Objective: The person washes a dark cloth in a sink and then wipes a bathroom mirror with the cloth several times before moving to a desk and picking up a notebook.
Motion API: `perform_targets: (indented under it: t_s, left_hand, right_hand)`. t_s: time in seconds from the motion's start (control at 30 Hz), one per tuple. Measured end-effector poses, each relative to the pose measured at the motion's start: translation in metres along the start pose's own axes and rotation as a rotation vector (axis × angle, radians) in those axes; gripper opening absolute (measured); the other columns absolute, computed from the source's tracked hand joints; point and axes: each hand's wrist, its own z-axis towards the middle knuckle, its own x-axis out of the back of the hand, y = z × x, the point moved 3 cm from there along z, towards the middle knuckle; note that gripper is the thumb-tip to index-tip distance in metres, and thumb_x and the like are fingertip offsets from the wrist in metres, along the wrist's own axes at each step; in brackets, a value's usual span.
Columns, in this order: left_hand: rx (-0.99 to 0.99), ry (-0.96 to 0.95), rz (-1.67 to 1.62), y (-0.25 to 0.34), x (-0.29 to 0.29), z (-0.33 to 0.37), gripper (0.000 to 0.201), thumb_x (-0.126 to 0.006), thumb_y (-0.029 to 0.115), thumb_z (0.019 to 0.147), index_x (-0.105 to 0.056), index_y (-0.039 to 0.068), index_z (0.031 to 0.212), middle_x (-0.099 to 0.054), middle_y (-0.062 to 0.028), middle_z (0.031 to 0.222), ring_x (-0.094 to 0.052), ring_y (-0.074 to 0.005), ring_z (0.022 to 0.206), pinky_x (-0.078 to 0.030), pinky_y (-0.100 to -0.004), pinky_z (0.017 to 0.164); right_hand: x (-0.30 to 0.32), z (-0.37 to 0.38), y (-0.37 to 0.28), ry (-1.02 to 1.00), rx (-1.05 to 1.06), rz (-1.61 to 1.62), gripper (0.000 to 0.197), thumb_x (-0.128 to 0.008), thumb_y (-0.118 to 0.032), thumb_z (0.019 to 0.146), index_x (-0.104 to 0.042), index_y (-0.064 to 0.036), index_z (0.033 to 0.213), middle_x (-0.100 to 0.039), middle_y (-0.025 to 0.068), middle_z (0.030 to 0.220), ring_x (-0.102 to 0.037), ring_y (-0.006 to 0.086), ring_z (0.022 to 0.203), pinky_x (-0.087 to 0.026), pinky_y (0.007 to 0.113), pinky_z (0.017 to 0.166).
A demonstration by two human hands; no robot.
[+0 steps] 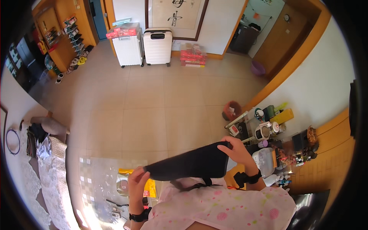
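A flat black piece of cloth (191, 162) is stretched between my two hands in front of my chest. It is broad at its right end and tapers toward the left; its exact kind I cannot tell. My left hand (137, 181) pinches the narrow left end. At the upper right corner my right hand (237, 150) grips it between thumb and fingers. Below the cloth, yellow packets (150, 188) lie on a low table with a clear cover (99, 180), partly hidden by the cloth and my left arm.
A sofa with a lace cover (57, 188) stands at the left. To the right, a crowded shelf holds a white kettle-like appliance (263, 131) and a white container (264, 161). An orange-red bin (231, 110) is beside it. Two white suitcases (158, 48) and red boxes (193, 55) line the far wall.
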Motion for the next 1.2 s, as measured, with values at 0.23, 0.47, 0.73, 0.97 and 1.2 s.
perform_targets:
  t_s: [0.23, 0.47, 0.73, 0.97, 1.2]
  left_hand:
    - [-0.039, -0.647, 0.153, -0.005, -0.115, 0.09, 0.046, -0.065, 0.0, 0.086, -0.048, 0.001, 0.129, -0.045, -0.0086, 0.123, -0.051, -0.0191, 0.116, -0.049, -0.0306, 0.091]
    - [0.018, -0.513, 0.376, 0.002, -0.206, 0.2, 0.019, -0.068, -0.001, 0.083, -0.06, -0.004, 0.1, -0.058, -0.0033, 0.096, -0.058, -0.0109, 0.086, -0.049, -0.0256, 0.079]
    - [-0.242, -0.377, 0.301, 0.027, -0.283, 0.298, 0.015, -0.07, -0.004, 0.078, -0.061, -0.002, 0.09, -0.059, -0.0031, 0.086, -0.055, -0.0099, 0.077, -0.044, -0.0223, 0.067]
    - [-0.477, -1.137, 0.61, 0.019, -0.402, 0.35, 0.038, -0.075, 0.01, 0.079, -0.058, 0.002, 0.112, -0.058, -0.0139, 0.117, -0.058, -0.0284, 0.1, -0.049, -0.0354, 0.084]
    - [-0.239, -1.27, 0.493, 0.013, -0.406, 0.512, 0.028, -0.062, 0.006, 0.089, -0.062, 0.001, 0.116, -0.065, -0.01, 0.112, -0.061, -0.0205, 0.103, -0.049, -0.0305, 0.089]
  right_hand:
    - [-0.044, 0.051, 0.003, -0.305, -0.118, 0.585, 0.035, -0.062, -0.018, 0.093, -0.053, -0.0003, 0.122, -0.062, 0.0088, 0.098, -0.062, 0.0114, 0.082, -0.054, 0.027, 0.069]
    - [0.028, 0.105, 0.037, -0.478, 0.233, 0.544, 0.046, -0.047, -0.015, 0.099, -0.036, -0.0025, 0.142, -0.052, 0.0165, 0.132, -0.054, 0.0212, 0.12, -0.046, 0.034, 0.097]
    - [0.075, 0.175, 0.132, -0.245, -0.066, 1.226, 0.049, -0.041, -0.027, 0.103, -0.031, -0.0027, 0.144, -0.045, 0.0173, 0.14, -0.045, 0.029, 0.129, -0.043, 0.043, 0.104]
    - [0.078, 0.267, 0.147, -0.022, -0.533, 1.61, 0.035, -0.05, -0.032, 0.098, -0.051, -0.0042, 0.12, -0.057, 0.0098, 0.115, -0.058, 0.0215, 0.106, -0.049, 0.04, 0.092]
    - [0.14, 0.36, 0.205, 0.53, -0.53, 1.67, 0.029, -0.059, -0.009, 0.083, -0.057, -0.0025, 0.111, -0.062, 0.0082, 0.108, -0.06, 0.0222, 0.103, -0.049, 0.04, 0.093]
